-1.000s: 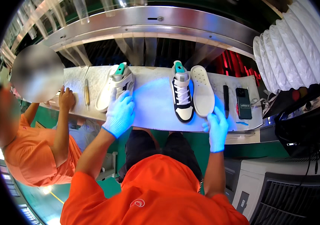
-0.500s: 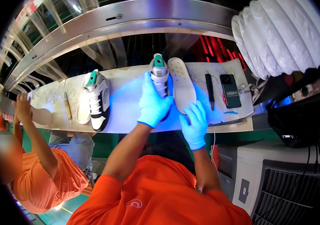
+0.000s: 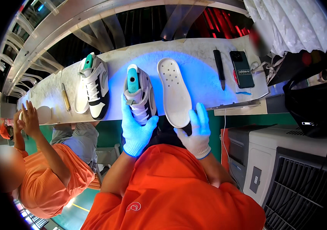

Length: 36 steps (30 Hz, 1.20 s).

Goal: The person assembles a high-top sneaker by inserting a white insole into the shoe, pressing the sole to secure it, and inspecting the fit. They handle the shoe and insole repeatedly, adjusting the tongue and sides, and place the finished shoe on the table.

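Passage is open over the worktop (image 3: 203, 73) between the white sole (image 3: 175, 94) and black-handled tool (image 3: 219, 65). The smartphone (image 3: 242, 69) obstructs farther right. Sneaker-to-sole clearance is narrow at the held high-top sneaker (image 3: 141, 96).

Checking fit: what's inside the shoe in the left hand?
A teal piece shows in the opening of the shoe. The rest of the inside, toe included, is covered by the upper.

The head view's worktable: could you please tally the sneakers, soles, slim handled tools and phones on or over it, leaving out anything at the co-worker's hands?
Sneakers: 2
White soles: 2
Slim handled tools: 2
Phone: 1
Total: 7
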Each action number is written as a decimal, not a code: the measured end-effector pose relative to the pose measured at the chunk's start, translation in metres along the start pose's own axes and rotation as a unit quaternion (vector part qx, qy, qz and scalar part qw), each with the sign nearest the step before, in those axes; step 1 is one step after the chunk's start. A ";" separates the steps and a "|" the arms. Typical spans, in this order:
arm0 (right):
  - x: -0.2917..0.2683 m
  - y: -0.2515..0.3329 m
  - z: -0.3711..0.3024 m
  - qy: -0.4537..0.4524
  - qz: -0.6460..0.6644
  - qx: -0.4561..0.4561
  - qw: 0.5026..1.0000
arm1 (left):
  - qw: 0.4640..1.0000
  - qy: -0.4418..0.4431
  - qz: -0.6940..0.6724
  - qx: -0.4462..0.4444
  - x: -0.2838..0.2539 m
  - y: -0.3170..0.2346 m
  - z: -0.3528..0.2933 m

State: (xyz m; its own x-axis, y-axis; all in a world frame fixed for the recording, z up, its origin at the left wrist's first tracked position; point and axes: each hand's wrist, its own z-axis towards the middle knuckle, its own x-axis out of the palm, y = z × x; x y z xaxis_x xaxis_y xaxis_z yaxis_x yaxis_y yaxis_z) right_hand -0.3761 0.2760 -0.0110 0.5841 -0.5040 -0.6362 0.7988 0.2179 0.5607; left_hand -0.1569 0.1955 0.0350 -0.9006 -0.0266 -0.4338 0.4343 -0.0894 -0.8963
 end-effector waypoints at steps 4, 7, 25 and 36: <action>0.011 -0.015 0.005 -0.006 -0.058 -0.026 0.998 | 1.000 0.008 -0.009 -0.017 0.000 -0.001 0.001; 0.023 -0.016 0.010 -0.048 -0.052 -0.040 0.997 | 1.000 0.002 0.001 0.001 0.000 0.005 0.001; 0.017 -0.021 0.020 -0.004 -0.040 -0.079 0.996 | 0.986 -0.048 0.042 0.153 -0.013 0.015 -0.016; 0.004 -0.028 0.052 -0.037 0.048 -0.117 0.991 | 0.814 0.075 0.152 0.556 -0.050 0.009 0.040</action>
State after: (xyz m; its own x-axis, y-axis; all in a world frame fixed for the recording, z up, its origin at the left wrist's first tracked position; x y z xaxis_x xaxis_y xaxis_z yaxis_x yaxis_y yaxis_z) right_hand -0.4035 0.2241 -0.0017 0.6538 -0.5300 -0.5401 0.7566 0.4512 0.4732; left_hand -0.1085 0.1565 0.0529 -0.7057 -0.1023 -0.7011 0.2803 -0.9491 -0.1436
